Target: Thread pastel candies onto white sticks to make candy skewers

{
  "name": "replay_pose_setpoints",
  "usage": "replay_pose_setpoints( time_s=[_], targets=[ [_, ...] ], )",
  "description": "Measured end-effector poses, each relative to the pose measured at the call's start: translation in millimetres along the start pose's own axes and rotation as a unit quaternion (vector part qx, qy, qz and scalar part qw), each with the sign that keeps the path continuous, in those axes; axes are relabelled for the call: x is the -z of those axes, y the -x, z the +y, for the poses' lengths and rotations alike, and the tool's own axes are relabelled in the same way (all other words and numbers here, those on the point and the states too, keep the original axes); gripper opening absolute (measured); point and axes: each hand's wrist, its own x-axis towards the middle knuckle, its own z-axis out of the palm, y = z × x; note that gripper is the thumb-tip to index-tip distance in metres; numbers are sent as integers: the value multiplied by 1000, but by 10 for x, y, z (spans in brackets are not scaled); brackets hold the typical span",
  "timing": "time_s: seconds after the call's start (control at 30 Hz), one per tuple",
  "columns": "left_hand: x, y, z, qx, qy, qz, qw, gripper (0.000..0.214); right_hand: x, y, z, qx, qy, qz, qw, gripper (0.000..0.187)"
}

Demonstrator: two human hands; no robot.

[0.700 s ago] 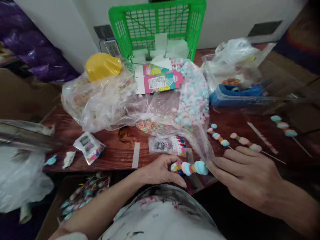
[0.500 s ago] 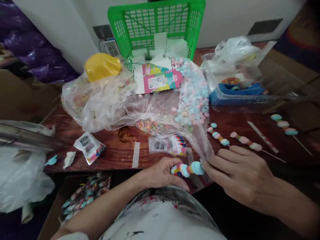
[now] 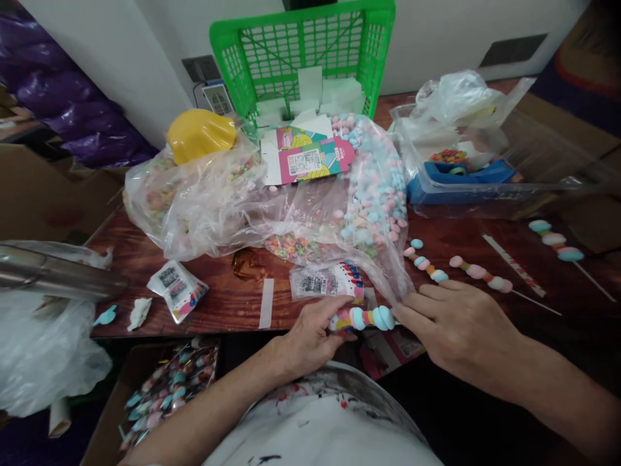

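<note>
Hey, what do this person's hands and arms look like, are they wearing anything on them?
The left hand and right hand are bare: no gloves, rings or watch show. The forearms are uncovered as far as they show. Below them is a white shirt flecked with pink and black marks.

Printed matter on the table. A flattened pink and teal carton [image 3: 310, 158] carries a white barcode label; two small clear packets [image 3: 326, 283] [image 3: 177, 290] show barcode-like black print. All lettering and digits are too small and blurred to read.
</note>
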Motion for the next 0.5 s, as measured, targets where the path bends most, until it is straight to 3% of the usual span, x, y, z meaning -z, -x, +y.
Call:
replay_pose_setpoints(
  time_s=[0.1, 0.2, 0.33, 0.43, 0.5],
  targets=[
    [20, -31, 37, 46, 22, -11, 999, 44, 96, -46, -100, 56, -8, 43, 997, 28],
    [35, -40, 61, 85, 104, -48, 990, 26, 107, -85, -132, 60, 12, 56, 997, 30],
    [56, -1, 75, 141, 214, -51, 965, 27, 35, -88, -105, 68, 43, 74, 994, 25],
    [105, 37, 91, 176, 202, -76, 960, 26, 8, -69, -139, 102, 34, 98, 989, 27],
    [154, 56, 104, 196, 186, -122, 955, 31, 9, -67, -177, 120, 29, 117, 985, 27]
  ],
)
